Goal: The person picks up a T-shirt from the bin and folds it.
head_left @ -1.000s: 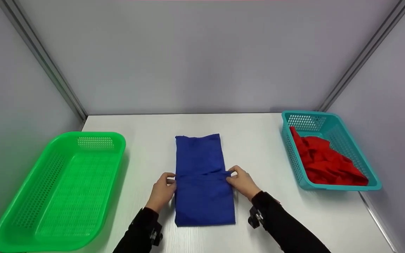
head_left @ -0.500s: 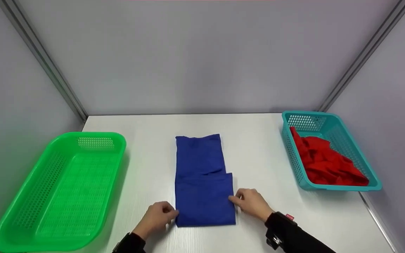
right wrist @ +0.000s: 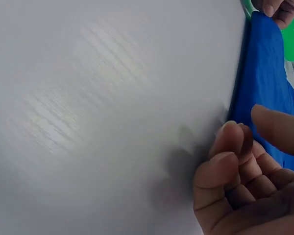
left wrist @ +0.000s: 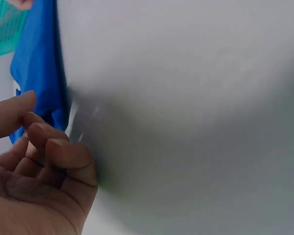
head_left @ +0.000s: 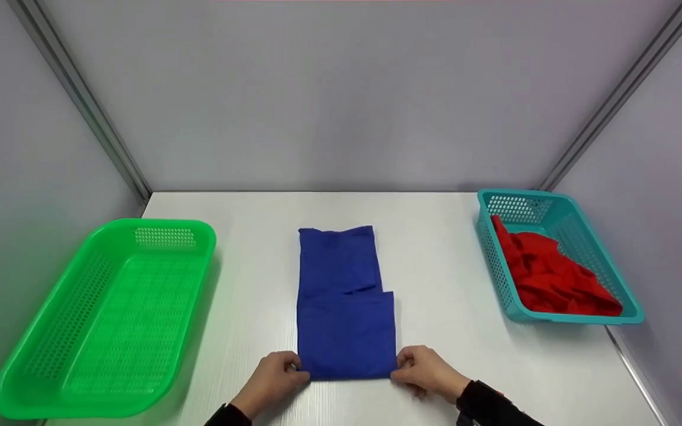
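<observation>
A folded blue cloth (head_left: 347,337) lies flat in the middle of the white table, its nearer part wider and layered over the farther part. My left hand (head_left: 273,378) pinches its near left corner, thumb over the edge. At the near right corner, my right hand (head_left: 430,373) pinches the cloth with curled fingers. The left wrist view shows the left fingers (left wrist: 63,152) bent beside the blue cloth (left wrist: 41,73). In the right wrist view, the right thumb (right wrist: 277,127) lies over the blue cloth (right wrist: 264,73), whose grasped edge is partly hidden by the fingers.
A green plastic basket (head_left: 202,278) with nothing in it stands at the left. At the right, a teal basket (head_left: 589,319) holds a crumpled red cloth (head_left: 554,278). Grey panels (head_left: 341,94) wall the table (head_left: 436,254) at the back and sides.
Both hands have slid toward me along the cloth's sides, from its middle fold to its near corners. The cloth itself has stayed in place.
</observation>
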A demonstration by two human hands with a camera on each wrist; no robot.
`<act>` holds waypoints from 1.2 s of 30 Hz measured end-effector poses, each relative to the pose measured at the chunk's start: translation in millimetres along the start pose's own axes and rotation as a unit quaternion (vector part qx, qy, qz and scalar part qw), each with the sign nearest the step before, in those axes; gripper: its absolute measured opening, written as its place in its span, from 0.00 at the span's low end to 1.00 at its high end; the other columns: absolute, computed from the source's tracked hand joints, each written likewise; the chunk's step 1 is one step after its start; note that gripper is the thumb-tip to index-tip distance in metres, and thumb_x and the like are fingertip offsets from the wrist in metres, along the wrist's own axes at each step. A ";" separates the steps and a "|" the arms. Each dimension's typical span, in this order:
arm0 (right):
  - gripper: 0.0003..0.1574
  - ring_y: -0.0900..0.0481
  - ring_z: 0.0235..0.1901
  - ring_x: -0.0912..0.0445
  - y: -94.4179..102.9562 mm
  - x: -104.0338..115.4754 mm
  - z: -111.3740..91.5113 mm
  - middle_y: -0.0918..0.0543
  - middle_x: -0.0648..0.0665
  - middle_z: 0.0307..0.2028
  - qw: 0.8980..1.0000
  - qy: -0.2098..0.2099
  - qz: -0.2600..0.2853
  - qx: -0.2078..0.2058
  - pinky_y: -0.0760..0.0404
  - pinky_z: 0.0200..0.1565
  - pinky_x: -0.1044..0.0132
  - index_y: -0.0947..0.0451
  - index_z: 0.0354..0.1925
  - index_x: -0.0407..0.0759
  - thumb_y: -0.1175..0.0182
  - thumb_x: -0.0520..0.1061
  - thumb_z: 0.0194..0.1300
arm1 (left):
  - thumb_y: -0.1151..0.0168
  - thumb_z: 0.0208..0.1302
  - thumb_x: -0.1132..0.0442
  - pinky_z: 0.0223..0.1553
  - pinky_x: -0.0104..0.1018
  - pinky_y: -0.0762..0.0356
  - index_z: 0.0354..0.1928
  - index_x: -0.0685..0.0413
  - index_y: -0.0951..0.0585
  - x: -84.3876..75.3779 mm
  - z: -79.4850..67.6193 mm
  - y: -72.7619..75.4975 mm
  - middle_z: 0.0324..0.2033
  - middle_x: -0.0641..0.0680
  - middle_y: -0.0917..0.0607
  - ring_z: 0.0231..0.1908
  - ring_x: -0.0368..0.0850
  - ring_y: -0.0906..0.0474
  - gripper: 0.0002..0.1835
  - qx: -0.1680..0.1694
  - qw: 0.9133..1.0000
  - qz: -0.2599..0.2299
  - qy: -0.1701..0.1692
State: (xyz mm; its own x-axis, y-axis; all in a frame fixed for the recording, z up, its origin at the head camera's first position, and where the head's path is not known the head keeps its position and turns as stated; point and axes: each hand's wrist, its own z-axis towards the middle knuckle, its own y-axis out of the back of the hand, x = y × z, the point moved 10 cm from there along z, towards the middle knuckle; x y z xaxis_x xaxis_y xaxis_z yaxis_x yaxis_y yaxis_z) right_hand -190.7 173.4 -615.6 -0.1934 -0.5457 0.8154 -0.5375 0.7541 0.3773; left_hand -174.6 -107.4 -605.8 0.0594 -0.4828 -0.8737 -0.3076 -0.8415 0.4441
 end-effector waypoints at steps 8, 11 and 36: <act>0.07 0.26 0.29 0.60 21.1 25.8 -10.1 0.21 0.53 0.29 0.997 0.065 -0.007 -0.040 0.27 0.31 0.69 0.18 0.36 0.40 0.30 0.42 0.65 | 0.28 0.63 0.66 0.28 0.30 0.32 0.32 0.54 0.20 -27.0 -10.1 15.7 0.25 0.43 0.26 0.26 0.35 0.31 0.08 -0.038 0.998 -0.012 -0.055; 0.07 0.26 0.34 0.60 38.4 50.7 -21.4 0.21 0.52 0.34 0.988 0.129 -0.040 -0.069 0.28 0.36 0.70 0.17 0.38 0.44 0.30 0.45 0.67 | 0.26 0.62 0.65 0.31 0.30 0.29 0.31 0.51 0.20 -50.5 -19.4 31.9 0.29 0.44 0.25 0.30 0.35 0.30 0.09 -0.095 0.988 -0.009 -0.120; 0.14 0.16 0.37 0.55 69.6 91.4 -8.7 0.15 0.45 0.35 0.965 0.112 0.191 -0.141 0.14 0.43 0.59 0.19 0.44 0.33 0.33 0.44 0.71 | 0.31 0.70 0.59 0.29 0.29 0.24 0.38 0.58 0.17 -71.5 -0.9 65.6 0.30 0.49 0.17 0.27 0.38 0.24 0.08 -0.200 0.966 -0.165 0.009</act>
State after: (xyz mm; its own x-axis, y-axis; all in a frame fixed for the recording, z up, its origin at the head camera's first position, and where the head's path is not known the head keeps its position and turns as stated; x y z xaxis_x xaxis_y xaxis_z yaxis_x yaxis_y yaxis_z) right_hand -238.7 179.2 -510.9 -0.1332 -0.1391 0.9813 -0.2110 0.9714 0.1091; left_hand -198.2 -128.3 -514.0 0.1087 -0.1735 -0.9788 0.1230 -0.9747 0.1864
